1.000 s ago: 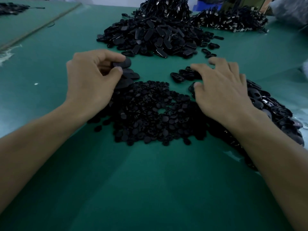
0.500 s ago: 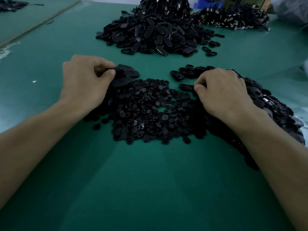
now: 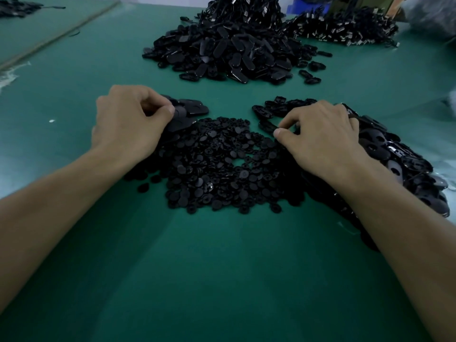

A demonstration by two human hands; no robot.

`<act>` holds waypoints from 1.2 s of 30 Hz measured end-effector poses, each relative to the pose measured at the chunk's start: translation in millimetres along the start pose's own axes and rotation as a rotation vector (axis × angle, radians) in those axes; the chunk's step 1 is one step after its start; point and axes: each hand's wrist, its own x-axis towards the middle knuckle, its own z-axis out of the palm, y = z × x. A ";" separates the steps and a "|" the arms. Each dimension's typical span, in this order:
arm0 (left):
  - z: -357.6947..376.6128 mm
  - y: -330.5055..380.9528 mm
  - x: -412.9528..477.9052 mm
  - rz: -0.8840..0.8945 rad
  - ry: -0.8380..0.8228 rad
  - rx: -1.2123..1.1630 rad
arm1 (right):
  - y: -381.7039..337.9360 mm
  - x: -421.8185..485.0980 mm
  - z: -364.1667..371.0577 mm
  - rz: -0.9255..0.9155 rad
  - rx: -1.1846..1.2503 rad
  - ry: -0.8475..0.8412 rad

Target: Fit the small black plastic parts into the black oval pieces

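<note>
Centre frame, the parts (image 3: 222,166) lie piled on the counter (image 3: 222,280): light, stiff, probably slippery, best pinched by the rim. At their left, the left hand (image 3: 128,124) clasps stacked ovals (image 3: 190,111). The right hand (image 3: 320,139) curls its fingers (image 3: 280,132) at a loose oval (image 3: 267,125); whether they hold it, I cannot tell. A heap (image 3: 227,53) sits upper centre.

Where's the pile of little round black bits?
In the head view the small parts lie centre, on the green table between the left hand, gripping oval pieces, and the right hand; a big heap sits behind.
</note>
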 end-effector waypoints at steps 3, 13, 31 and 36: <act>0.3 2.2 -1.3 0.012 -0.006 -0.003 | -1.4 2.2 -1.2 -0.001 0.090 0.000; -1.0 23.4 -16.4 0.303 0.065 0.056 | -8.6 -4.6 -2.4 -0.169 0.428 0.157; 7.6 47.1 -30.5 0.018 -0.269 -0.821 | -26.6 -15.7 2.5 -0.269 0.902 -0.056; 8.4 45.3 -29.4 -0.003 -0.250 -0.910 | -30.8 -12.5 3.0 -0.187 1.043 -0.030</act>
